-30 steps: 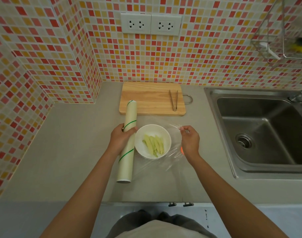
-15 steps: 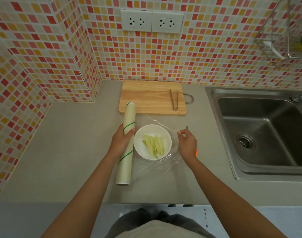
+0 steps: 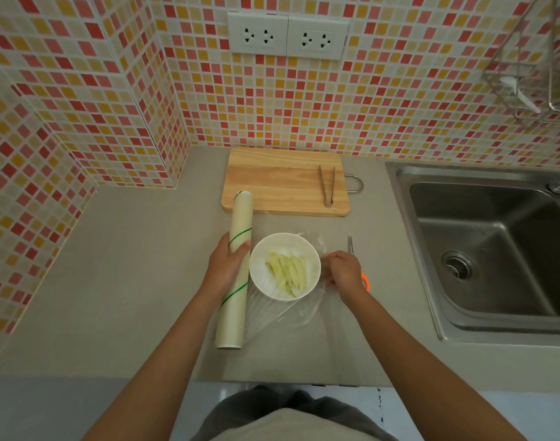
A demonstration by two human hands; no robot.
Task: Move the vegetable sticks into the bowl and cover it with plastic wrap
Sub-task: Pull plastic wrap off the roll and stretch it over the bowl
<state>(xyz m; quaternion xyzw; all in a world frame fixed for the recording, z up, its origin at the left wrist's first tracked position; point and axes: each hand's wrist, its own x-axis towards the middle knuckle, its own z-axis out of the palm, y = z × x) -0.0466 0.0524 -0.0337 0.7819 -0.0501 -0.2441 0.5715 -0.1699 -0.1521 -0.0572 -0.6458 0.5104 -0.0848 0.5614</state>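
A white bowl (image 3: 261, 265) stands on the grey counter with pale green vegetable sticks (image 3: 286, 273) lying inside it. A cream roll of plastic wrap (image 3: 235, 300) with green stripes lies just left of the bowl, and my left hand (image 3: 226, 265) grips it around the middle. A clear sheet of wrap (image 3: 299, 313) runs from the roll across the bowl to its right side. My right hand (image 3: 343, 273) pinches that sheet low against the bowl's right rim.
A wooden cutting board (image 3: 285, 181) with metal tongs (image 3: 327, 185) lies behind the bowl. Scissors (image 3: 351, 246) with an orange handle lie right of my right hand. A steel sink (image 3: 495, 246) fills the right side. Tiled walls close off the back and left.
My right hand has come down and in toward the bowl's right rim, pulling the wrap over the bowl. The scissors' blades now show beyond it. My left hand stays on the roll.
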